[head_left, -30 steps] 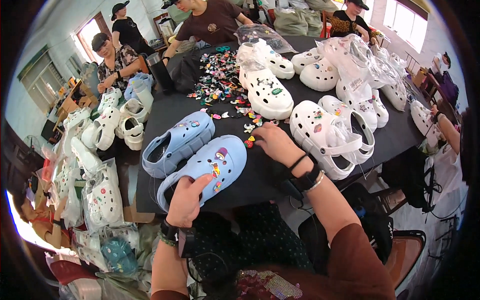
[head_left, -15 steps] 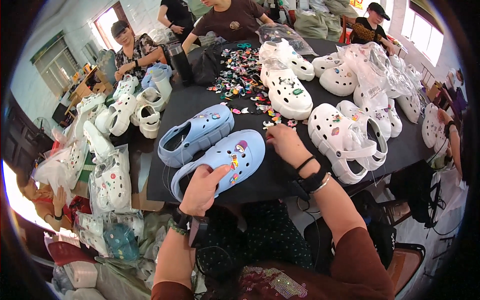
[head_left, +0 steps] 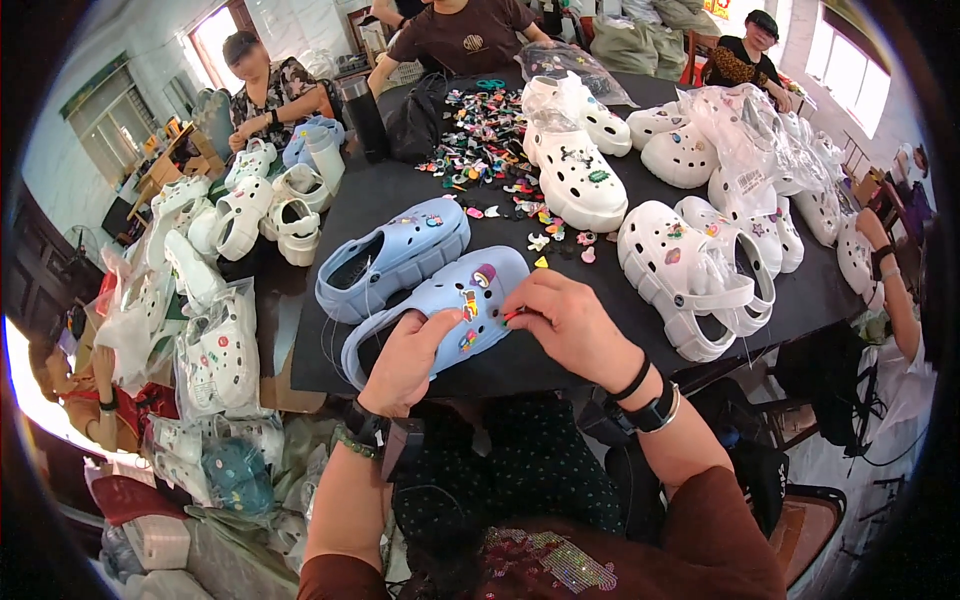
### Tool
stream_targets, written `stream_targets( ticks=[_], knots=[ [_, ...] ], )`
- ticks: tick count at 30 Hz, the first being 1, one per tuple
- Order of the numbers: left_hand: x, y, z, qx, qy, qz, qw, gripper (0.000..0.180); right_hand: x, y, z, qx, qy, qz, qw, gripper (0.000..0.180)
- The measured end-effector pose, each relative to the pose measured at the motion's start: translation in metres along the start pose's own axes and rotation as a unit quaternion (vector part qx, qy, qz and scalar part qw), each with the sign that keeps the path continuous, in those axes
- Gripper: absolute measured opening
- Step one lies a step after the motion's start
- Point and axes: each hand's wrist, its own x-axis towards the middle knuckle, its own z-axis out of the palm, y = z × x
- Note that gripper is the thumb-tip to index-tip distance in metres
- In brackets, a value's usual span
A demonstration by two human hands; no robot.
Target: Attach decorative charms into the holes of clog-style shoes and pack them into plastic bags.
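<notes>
A light blue clog point(head_left: 455, 300) with several small coloured charms on its top lies at the near edge of a black table point(head_left: 400, 195). My left hand point(head_left: 405, 358) grips the clog's heel end from below. My right hand point(head_left: 570, 318) pinches a small red charm point(head_left: 513, 315) against the clog's toe. A second light blue clog point(head_left: 392, 255) lies just behind it, untouched.
A heap of small coloured charms point(head_left: 485, 135) lies mid-table. White clogs point(head_left: 690, 275) stand to the right and behind point(head_left: 575, 165). More white clogs point(head_left: 235, 215), some bagged, pile up on the left. Other people sit around the table's far and left sides.
My right hand has come back from the loose charms to the clog's toe, now pinching a small red charm. The left hand keeps its hold on the clog.
</notes>
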Motion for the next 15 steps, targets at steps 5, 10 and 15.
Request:
stream_targets(
  ticks=[5, 10, 15],
  knots=[
    [-0.004, -0.001, 0.001, 0.009, 0.002, -0.013, 1.0, 0.041, -0.002, 0.007, 0.017, -0.077, 0.023, -0.015, 0.997, 0.01],
    [-0.007, 0.002, 0.003, 0.011, -0.014, -0.009, 1.0, 0.042, -0.003, 0.004, 0.024, -0.114, 0.04, -0.001, 0.993, 0.007],
    [-0.006, -0.003, 0.001, 0.014, -0.032, 0.002, 0.999, 0.042, -0.002, 0.004, 0.025, -0.141, 0.033, 0.005, 0.989, 0.01]
  ],
)
